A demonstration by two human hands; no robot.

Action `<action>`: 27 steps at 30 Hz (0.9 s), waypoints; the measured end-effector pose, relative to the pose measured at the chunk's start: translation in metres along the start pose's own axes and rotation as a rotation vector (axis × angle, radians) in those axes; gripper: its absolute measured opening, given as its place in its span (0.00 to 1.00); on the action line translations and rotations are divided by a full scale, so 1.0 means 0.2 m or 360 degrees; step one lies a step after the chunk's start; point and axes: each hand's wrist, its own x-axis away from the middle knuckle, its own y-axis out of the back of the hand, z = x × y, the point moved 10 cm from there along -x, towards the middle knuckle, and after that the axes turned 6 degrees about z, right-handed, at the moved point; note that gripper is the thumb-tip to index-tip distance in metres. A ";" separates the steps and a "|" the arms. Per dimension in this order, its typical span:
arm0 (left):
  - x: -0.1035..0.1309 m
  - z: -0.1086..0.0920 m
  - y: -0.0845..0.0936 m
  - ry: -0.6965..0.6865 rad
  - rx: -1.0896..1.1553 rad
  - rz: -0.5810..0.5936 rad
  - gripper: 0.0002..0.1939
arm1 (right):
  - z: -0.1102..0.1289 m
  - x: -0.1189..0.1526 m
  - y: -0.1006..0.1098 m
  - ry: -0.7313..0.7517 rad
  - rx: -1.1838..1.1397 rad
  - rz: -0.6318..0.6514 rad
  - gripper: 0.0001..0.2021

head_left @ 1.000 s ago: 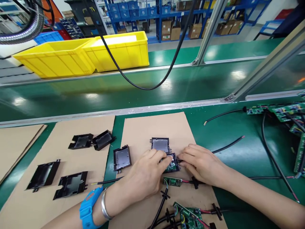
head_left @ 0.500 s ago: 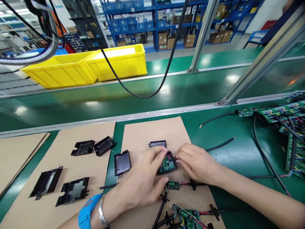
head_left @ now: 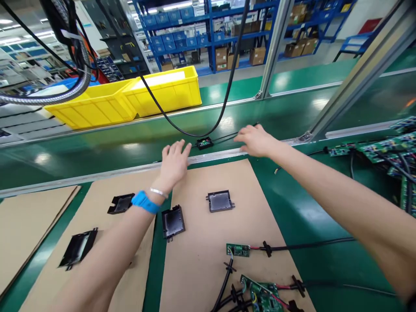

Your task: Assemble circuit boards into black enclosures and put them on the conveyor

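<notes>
A small black plastic housing with a green circuit board (head_left: 204, 143) in it lies on the green surface beyond the metal rail, dark cables running from both sides. My left hand (head_left: 177, 161) is open just left of it, fingers spread over the rail. To the right, my right hand (head_left: 256, 141) hovers by the housing's cable, its fingers loosely apart; a dark cable end shows past the fingertips. Nearer me on the cardboard (head_left: 198, 268) lie two empty black housings, one (head_left: 221, 201) in the middle and one (head_left: 173, 221) at the left edge.
Wired circuit boards (head_left: 266, 297) and a smaller board (head_left: 238, 250) lie at the front. Boards are heaped (head_left: 386, 149) at right. More black housings (head_left: 78, 248) rest on the left cardboard. Yellow bins (head_left: 165, 93) stand beyond the rail; a black cable (head_left: 224, 104) hangs in front.
The housing with the circuit board has gone from the cardboard to the green surface beyond the rail. Both hands have moved forward and apart, and the left no longer touches it.
</notes>
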 end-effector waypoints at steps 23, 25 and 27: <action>0.71 -0.59 -0.08 0.0167 0.1437 0.0609 0.09 | 0.68 0.66 -0.13 -0.0204 -0.0997 0.0214 0.04; 0.66 -0.59 -0.06 0.0102 0.1289 0.0573 0.06 | 0.75 0.62 -0.09 -0.0186 -0.0611 0.0030 0.05; 0.62 -0.59 -0.05 0.0016 0.1192 0.0612 0.06 | 0.88 0.59 -0.08 -0.0037 -0.0197 -0.0027 0.09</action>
